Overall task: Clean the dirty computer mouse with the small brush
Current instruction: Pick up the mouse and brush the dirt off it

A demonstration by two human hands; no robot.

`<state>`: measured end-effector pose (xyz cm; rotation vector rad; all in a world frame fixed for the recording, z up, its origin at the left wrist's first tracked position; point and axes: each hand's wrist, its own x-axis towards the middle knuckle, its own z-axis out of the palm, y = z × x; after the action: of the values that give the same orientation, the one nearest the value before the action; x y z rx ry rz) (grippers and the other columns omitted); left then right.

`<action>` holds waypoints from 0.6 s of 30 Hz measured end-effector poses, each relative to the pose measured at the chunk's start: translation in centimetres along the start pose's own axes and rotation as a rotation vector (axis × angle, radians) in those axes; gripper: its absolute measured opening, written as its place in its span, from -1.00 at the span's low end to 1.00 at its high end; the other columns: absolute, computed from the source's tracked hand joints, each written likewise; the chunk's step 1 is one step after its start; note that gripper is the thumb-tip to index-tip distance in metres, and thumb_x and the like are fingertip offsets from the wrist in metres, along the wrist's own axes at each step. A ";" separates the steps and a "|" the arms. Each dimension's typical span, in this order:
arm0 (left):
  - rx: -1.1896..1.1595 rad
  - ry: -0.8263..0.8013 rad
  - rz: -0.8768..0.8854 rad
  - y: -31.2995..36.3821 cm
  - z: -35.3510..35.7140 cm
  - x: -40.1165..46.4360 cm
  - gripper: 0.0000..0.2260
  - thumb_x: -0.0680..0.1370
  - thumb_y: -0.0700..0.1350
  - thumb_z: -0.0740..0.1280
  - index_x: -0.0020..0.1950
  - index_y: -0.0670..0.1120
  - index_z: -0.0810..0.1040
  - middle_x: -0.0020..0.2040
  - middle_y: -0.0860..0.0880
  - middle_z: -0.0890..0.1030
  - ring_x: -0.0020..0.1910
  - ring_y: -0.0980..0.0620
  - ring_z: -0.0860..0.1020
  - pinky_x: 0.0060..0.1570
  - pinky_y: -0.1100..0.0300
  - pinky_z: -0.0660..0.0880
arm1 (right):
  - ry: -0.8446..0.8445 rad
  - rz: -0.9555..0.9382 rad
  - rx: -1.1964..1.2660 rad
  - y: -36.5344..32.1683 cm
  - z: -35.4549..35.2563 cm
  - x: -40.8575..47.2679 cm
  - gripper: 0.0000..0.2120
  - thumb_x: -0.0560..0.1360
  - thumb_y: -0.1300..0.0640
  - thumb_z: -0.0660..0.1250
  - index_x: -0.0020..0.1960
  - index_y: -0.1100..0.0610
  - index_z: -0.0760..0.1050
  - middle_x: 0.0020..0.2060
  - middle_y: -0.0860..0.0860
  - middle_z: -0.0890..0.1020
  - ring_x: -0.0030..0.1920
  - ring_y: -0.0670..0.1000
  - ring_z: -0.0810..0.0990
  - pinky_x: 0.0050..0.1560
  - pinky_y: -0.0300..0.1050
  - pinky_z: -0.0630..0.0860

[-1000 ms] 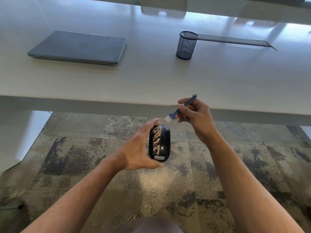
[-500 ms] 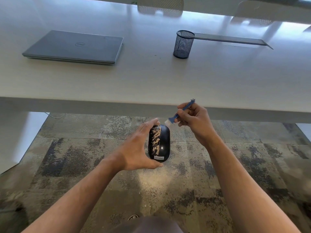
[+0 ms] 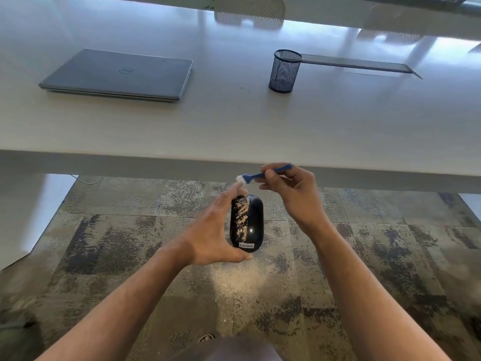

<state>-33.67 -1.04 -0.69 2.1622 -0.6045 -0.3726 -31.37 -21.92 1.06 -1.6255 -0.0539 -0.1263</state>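
A black computer mouse (image 3: pixel 253 222) with a Lenovo label hangs in the air over the carpet, in front of the desk edge. Tan grit covers its left half; the right half is glossy and bare. My left hand (image 3: pixel 210 230) grips it from the left, fingers over its far end and thumb under its near end. My right hand (image 3: pixel 291 194) pinches a small blue brush (image 3: pixel 263 175) by its handle. The brush lies nearly level, its white bristles pointing left just above the mouse's far end, close to my left fingertips.
A white desk (image 3: pixel 234 126) stretches ahead with a shut grey laptop (image 3: pixel 119 74) at the left and a dark mesh pen cup (image 3: pixel 285 71) at the right. A pale patch of fallen grit (image 3: pixel 242 280) lies on the mottled carpet below the mouse.
My right hand has turned the brush from a steep tilt to nearly level and shifted its bristles a little up and left. The mouse and my left hand have stayed put.
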 end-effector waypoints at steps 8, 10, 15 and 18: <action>-0.013 0.017 -0.021 0.2 0.2 -0.2 0.20 0.20 0.11 0.63 0.50 0.34 -0.22 0.54 0.06 0.18 0.51 0.04 0.18 0.48 -0.09 0.15 | -0.149 -0.152 -0.327 -0.5 0.6 -1.4 -0.79 0.52 0.23 0.46 0.10 0.00 0.69 0.01 -0.11 0.74 0.07 -0.14 0.70 0.18 -0.12 0.60; -0.006 0.015 -0.023 0.2 0.3 -0.2 0.20 0.19 0.12 0.63 0.50 0.35 -0.23 0.54 0.05 0.18 0.51 0.03 0.18 0.48 -0.13 0.17 | -0.160 -0.162 -0.372 -0.7 0.7 -1.6 -0.80 0.52 0.21 0.47 0.10 -0.01 0.70 0.00 -0.15 0.74 0.08 -0.20 0.68 0.18 -0.21 0.57; 0.003 0.022 -0.021 0.3 0.4 -0.3 0.18 0.22 0.10 0.63 0.54 0.23 -0.17 0.54 0.08 0.17 0.44 0.18 0.17 0.44 0.15 0.12 | -0.176 -0.139 -0.452 -0.7 0.8 -2.0 -0.79 0.51 0.14 0.49 0.13 -0.01 0.70 0.04 -0.15 0.73 0.12 -0.26 0.65 0.20 -0.34 0.52; -0.009 0.028 -0.016 0.3 0.4 -0.4 0.17 0.22 0.08 0.64 0.56 0.19 -0.14 0.48 0.17 0.18 0.40 0.23 0.16 0.38 0.25 0.10 | -0.199 -0.134 -0.450 -0.7 0.7 -2.4 -0.76 0.50 0.13 0.51 0.13 -0.08 0.68 0.06 -0.17 0.72 0.14 -0.28 0.63 0.24 -0.30 0.51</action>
<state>-34.28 -1.25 -0.68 2.1611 -0.5698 -0.3526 -33.76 -21.09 1.47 -2.0804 -0.3055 -0.0819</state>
